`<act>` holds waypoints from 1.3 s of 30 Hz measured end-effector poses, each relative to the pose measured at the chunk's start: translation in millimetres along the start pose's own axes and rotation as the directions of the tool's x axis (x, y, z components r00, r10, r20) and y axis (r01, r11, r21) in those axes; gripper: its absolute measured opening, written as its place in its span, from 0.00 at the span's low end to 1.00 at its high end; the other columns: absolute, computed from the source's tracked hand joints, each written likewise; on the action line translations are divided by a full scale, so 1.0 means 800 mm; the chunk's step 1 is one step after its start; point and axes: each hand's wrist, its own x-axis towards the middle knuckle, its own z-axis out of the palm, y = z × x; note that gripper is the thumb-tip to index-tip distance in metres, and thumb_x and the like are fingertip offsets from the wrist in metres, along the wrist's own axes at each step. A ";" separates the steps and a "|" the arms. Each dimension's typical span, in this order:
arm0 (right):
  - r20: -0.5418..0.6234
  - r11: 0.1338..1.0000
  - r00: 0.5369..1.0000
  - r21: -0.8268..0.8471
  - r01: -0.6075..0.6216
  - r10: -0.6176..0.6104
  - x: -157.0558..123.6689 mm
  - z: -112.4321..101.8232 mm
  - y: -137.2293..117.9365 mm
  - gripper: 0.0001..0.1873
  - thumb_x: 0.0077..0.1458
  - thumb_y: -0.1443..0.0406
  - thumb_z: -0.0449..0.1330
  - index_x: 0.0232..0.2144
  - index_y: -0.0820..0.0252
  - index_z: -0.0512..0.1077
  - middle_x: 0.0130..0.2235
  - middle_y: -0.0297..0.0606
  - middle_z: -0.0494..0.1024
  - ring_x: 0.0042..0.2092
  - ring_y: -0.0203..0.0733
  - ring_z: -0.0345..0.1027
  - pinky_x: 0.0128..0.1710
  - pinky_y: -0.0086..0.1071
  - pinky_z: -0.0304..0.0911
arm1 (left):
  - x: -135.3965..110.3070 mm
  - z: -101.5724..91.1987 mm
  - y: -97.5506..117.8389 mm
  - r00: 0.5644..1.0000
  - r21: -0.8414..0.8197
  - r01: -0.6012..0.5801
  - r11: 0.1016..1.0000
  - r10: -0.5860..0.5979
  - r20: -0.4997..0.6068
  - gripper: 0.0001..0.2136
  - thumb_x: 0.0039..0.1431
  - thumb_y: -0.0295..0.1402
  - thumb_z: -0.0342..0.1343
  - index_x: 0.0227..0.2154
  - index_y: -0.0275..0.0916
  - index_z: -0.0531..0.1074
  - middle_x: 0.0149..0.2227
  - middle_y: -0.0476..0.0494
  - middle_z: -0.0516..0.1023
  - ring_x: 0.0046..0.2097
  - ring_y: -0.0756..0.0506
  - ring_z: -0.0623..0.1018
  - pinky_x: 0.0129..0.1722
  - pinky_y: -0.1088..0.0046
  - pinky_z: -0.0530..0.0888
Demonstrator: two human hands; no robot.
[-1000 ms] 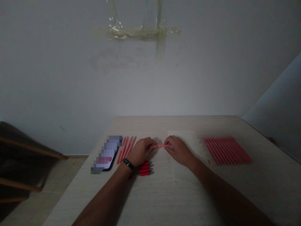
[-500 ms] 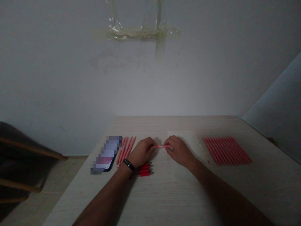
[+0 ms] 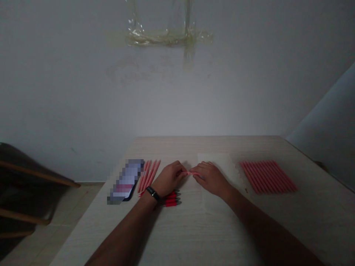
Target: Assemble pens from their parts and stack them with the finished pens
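Between my two hands is a slim pink pen (image 3: pixel 189 173), held level above the table, with a pale band at its middle. My left hand (image 3: pixel 169 178), with a black band on its wrist, pinches one end. The other end is in the fingers of my right hand (image 3: pixel 211 178), which cover most of it. Beneath my left wrist lie several red pen parts with dark pointed tips (image 3: pixel 171 203), partly hidden by the forearm. Several pink pen barrels (image 3: pixel 151 173) lie side by side just left of my left hand.
A phone (image 3: pixel 126 181) with a blurred screen lies at the table's left. A neat row of pink pens (image 3: pixel 267 177) is at the right. A pale sheet (image 3: pixel 226 162) lies partly under my right hand. The wall rises behind the table (image 3: pixel 194 236).
My right hand has shifted slightly left, closer to my left hand, and its fingers cover more of the pen. The pen rows and phone stay put.
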 end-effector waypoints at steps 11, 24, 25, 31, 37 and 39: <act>-0.020 0.991 0.996 -0.098 -0.089 0.087 -0.002 -0.014 0.011 0.08 0.63 0.69 0.57 0.41 0.56 0.75 0.38 0.38 0.79 0.44 0.45 0.66 0.46 0.39 0.54 | -0.001 -0.001 -0.016 0.993 0.069 0.083 0.994 -0.077 -0.088 0.15 0.68 0.43 0.50 0.37 0.38 0.77 0.36 0.41 0.76 0.36 0.45 0.74 0.36 0.70 0.68; 0.077 1.000 0.997 -0.010 0.006 -0.005 -0.002 0.000 -0.008 0.08 0.57 0.73 0.59 0.36 0.57 0.73 0.39 0.36 0.76 0.43 0.42 0.68 0.46 0.36 0.57 | -0.001 -0.007 -0.023 0.936 -0.011 0.187 0.982 -0.182 -0.301 0.19 0.65 0.50 0.52 0.35 0.38 0.76 0.33 0.44 0.78 0.33 0.46 0.74 0.33 0.71 0.68; 0.085 1.000 0.996 -0.005 0.006 -0.005 -0.002 0.002 -0.010 0.08 0.57 0.73 0.59 0.36 0.57 0.73 0.39 0.36 0.76 0.43 0.42 0.68 0.46 0.36 0.58 | -0.001 -0.006 -0.022 0.935 -0.020 0.192 0.981 -0.189 -0.301 0.19 0.64 0.50 0.52 0.35 0.38 0.76 0.33 0.43 0.78 0.34 0.46 0.75 0.33 0.71 0.67; 0.099 1.000 0.995 0.005 0.008 -0.009 -0.002 0.007 -0.011 0.06 0.58 0.72 0.59 0.36 0.57 0.74 0.39 0.37 0.76 0.44 0.42 0.68 0.48 0.36 0.59 | 0.001 -0.003 -0.017 0.943 -0.045 0.196 0.980 -0.201 -0.265 0.20 0.64 0.50 0.53 0.35 0.37 0.77 0.33 0.42 0.79 0.33 0.46 0.74 0.31 0.72 0.65; 0.096 0.999 0.995 0.031 -0.010 0.007 -0.003 0.006 -0.009 0.08 0.57 0.71 0.61 0.39 0.56 0.75 0.40 0.37 0.76 0.45 0.42 0.69 0.49 0.37 0.60 | 0.002 -0.001 -0.013 0.949 -0.246 0.186 0.951 -0.239 -0.207 0.20 0.63 0.50 0.54 0.33 0.36 0.76 0.26 0.47 0.75 0.29 0.48 0.72 0.28 0.73 0.64; 0.073 0.999 0.997 0.047 -0.024 0.020 -0.003 0.005 -0.009 0.08 0.57 0.70 0.62 0.40 0.56 0.75 0.40 0.37 0.77 0.45 0.43 0.69 0.49 0.37 0.61 | 0.003 0.000 -0.013 0.951 -0.347 0.175 0.921 -0.249 -0.182 0.19 0.63 0.49 0.55 0.31 0.36 0.75 0.25 0.48 0.74 0.28 0.48 0.71 0.29 0.74 0.64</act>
